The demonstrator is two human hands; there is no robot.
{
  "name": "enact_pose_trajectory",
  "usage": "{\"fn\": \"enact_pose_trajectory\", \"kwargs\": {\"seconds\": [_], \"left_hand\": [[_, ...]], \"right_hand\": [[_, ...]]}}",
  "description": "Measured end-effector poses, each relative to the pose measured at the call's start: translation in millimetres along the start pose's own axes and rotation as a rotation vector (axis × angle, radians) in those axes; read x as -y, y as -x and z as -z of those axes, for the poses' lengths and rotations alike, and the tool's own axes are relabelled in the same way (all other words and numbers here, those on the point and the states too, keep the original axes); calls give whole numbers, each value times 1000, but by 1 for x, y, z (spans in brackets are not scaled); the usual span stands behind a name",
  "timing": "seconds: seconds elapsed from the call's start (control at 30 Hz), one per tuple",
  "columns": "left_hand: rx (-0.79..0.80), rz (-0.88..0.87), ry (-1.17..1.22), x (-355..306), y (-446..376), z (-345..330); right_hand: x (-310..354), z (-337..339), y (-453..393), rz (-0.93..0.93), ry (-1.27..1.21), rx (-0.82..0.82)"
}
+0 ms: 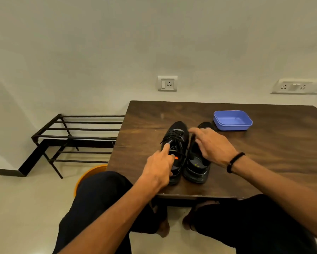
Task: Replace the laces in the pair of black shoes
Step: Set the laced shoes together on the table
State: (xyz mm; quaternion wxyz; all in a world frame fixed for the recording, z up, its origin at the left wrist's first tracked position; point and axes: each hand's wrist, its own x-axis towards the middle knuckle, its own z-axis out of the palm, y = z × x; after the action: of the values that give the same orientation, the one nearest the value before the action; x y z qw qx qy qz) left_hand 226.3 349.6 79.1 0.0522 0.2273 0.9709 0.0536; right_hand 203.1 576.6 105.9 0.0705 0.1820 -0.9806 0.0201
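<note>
Two black shoes stand side by side on the dark wooden table [264, 153], toes pointing away from me. The left shoe [178, 133] carries black laces. My left hand [158, 168] holds this shoe at its collar: the index finger lies stretched along the shoe's side up to the laces, and the other fingers curl at the opening. My right hand [213, 143], with a black band on its wrist, rests with spread, fairly straight fingers over the right shoe [196, 168] and hides most of its top. I cannot tell whether the right shoe has laces.
A blue plastic box [233, 120] sits open on the table behind the shoes. A black metal shoe rack [77, 137] stands on the floor to the left. An orange round seat [91, 174] shows under my left leg. The table's near edge [200, 196] is above my knees.
</note>
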Motion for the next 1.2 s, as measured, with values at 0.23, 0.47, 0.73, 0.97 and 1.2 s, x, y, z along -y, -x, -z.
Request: {"fn": "enact_pose_trajectory", "kwargs": {"seconds": [0.23, 0.47, 0.73, 0.97, 1.2], "left_hand": [[135, -15, 122, -6, -10, -4], [82, 151, 265, 27, 22, 23], [5, 261, 311, 114, 68, 84], [-76, 426, 405, 255, 53, 85], [-124, 416, 342, 373, 5, 69]], "right_hand": [[33, -11, 34, -302, -67, 391], [66, 13, 39, -227, -229, 250], [153, 36, -11, -68, -286, 174], [229, -8, -140, 23, -386, 122], [273, -74, -257, 62, -406, 83]]}}
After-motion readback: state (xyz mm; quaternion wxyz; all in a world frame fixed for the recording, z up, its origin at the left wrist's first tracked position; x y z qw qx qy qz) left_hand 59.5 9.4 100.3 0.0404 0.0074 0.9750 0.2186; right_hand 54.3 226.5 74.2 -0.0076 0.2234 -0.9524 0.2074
